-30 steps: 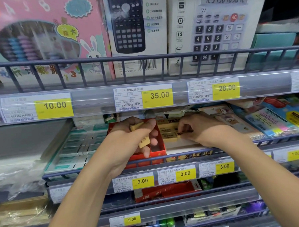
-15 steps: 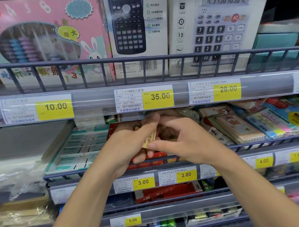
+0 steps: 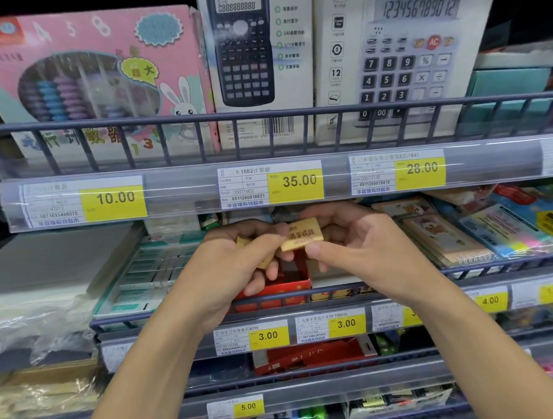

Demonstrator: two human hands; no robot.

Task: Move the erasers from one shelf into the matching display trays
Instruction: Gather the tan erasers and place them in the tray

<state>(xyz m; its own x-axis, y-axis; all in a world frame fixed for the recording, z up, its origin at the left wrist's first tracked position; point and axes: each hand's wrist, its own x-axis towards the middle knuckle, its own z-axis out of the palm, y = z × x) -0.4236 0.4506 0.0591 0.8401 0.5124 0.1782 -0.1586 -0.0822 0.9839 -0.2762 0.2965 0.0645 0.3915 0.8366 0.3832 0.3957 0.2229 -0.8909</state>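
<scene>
Yellow eraser (image 3: 301, 234) is pinched by both the left hand (image 3: 239, 258) and right hand (image 3: 359, 240); lower it flat into the red tray (image 3: 281, 286).

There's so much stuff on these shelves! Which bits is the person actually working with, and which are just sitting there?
In use:
- yellow eraser, pinched between both hands
- left hand, also holding more erasers
- right hand
- red display tray below the hands

Just sitting there:
- calculator boxes
- pink abacus box
- price tags
- sticky notes
</scene>
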